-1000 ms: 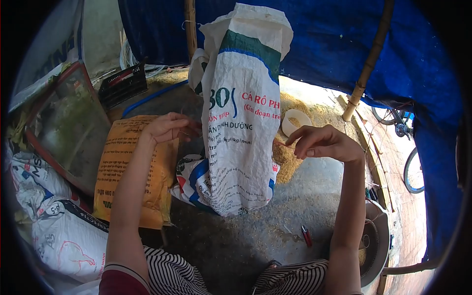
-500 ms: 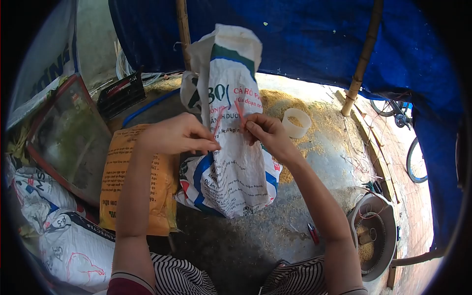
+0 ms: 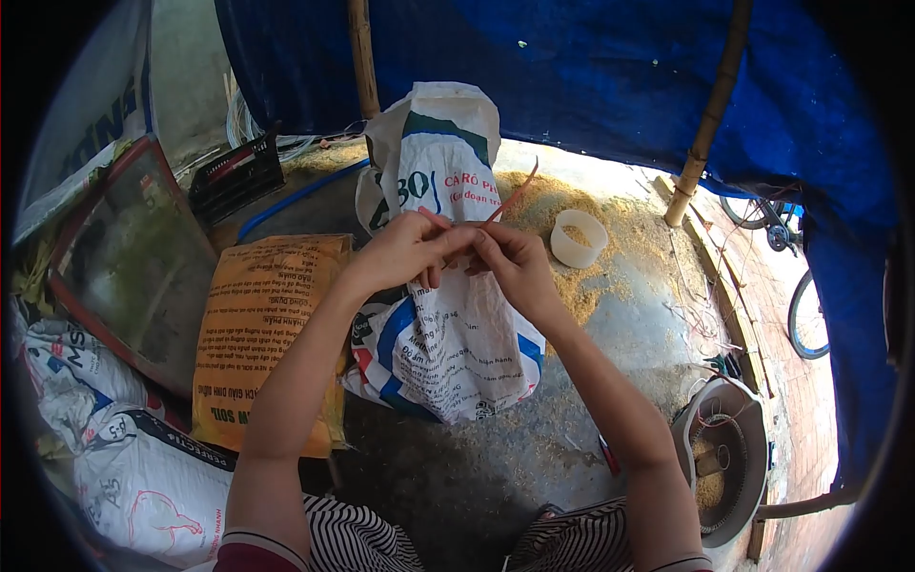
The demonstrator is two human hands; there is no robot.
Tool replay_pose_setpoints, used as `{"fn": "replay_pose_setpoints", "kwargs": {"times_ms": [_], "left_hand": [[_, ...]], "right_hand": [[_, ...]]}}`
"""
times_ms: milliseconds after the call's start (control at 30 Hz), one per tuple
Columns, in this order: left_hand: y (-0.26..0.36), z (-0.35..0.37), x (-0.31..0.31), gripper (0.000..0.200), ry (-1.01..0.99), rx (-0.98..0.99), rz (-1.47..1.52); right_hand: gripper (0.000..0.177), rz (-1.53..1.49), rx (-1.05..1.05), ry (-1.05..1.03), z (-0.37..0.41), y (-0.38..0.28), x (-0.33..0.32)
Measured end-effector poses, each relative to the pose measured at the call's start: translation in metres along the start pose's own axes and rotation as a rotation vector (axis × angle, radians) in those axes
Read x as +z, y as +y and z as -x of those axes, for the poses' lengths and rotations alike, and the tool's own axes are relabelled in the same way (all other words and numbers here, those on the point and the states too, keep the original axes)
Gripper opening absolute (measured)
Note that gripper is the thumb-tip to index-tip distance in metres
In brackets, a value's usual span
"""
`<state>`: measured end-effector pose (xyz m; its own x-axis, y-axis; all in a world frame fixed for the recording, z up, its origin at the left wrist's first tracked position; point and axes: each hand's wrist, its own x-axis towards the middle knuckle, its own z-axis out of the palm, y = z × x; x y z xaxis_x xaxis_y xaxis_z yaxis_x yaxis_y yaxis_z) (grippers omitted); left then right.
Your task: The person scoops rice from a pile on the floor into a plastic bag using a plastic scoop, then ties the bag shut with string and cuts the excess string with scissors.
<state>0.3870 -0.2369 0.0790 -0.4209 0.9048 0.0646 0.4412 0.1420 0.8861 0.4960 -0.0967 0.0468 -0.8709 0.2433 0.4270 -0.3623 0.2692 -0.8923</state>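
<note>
A white woven sack (image 3: 467, 357) with printed lettering stands upright on the floor, its upper part rising narrow behind my hands. My left hand (image 3: 408, 250) and my right hand (image 3: 515, 262) meet in front of the sack's middle, fingertips pinched together. Between them they grip a thin reddish-pink string (image 3: 516, 194). One end of it sticks up to the right above my right hand, and a short piece shows over my left fingers. Where the string runs between the fingers is hidden.
An orange printed bag (image 3: 267, 343) lies left of the sack, near white bags (image 3: 157, 486). Right of it a white plastic tub (image 3: 579, 240) sits amid scattered grain (image 3: 543, 205). A grey bucket (image 3: 758, 458) and a red-handled tool (image 3: 608, 456) are at lower right.
My hands have come together from apart; the left moved right and up. The sack's top has sunk lower. The string's free end now leans out to the right.
</note>
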Motion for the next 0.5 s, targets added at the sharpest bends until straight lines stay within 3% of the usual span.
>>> {"fn": "replay_pose_setpoints", "kwargs": {"times_ms": [100, 200, 267, 300, 400, 500], "left_hand": [[0.002, 0.001, 0.0, 0.034, 0.146, 0.079, 0.148], [0.011, 0.009, -0.003, 0.035, 0.159, 0.026, -0.046], [0.016, 0.016, -0.005, 0.033, 0.205, 0.21, -0.344], [0.017, 0.018, -0.007, 0.033, 0.2, 0.212, -0.343], [0.013, 0.024, -0.019, 0.032, 0.108, 0.252, -0.351], [-0.003, 0.024, -0.033, 0.033, -0.177, 0.152, 0.055]], "right_hand": [[0.028, 0.012, 0.03, 0.039, 0.001, 0.001, 0.001], [0.028, -0.122, 0.141, 0.086, 0.006, -0.007, 0.001], [0.029, -0.254, 0.231, 0.146, 0.009, -0.009, -0.004], [0.029, -0.384, 0.302, 0.167, 0.009, -0.007, -0.012], [0.027, -0.567, 0.4, 0.177, 0.014, 0.013, -0.035], [0.025, -0.665, 0.534, 0.219, 0.02, 0.035, -0.049]]}}
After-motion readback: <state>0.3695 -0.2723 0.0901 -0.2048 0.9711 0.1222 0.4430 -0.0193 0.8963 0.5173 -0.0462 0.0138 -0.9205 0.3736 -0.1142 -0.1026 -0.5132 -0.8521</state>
